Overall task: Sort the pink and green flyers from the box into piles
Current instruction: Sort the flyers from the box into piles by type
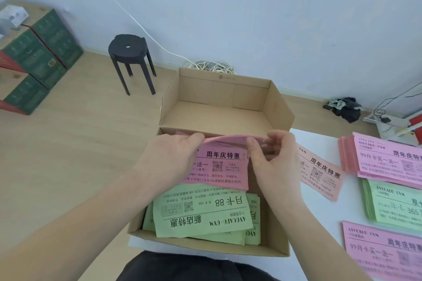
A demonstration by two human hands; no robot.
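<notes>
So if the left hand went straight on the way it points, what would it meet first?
Beyond the pink flyer it pinches, the left hand would probably meet the box's raised lid; depth is unclear, so the right hand might be grazed.

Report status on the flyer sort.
Left hand and right hand pinch pink flyers, far edge, in box. Green flyers beneath. Nothing blocking.

Bare forearms (91, 212) lead to the left hand (173, 157) and right hand (271, 162), black garment (194, 267) at the lap
</notes>
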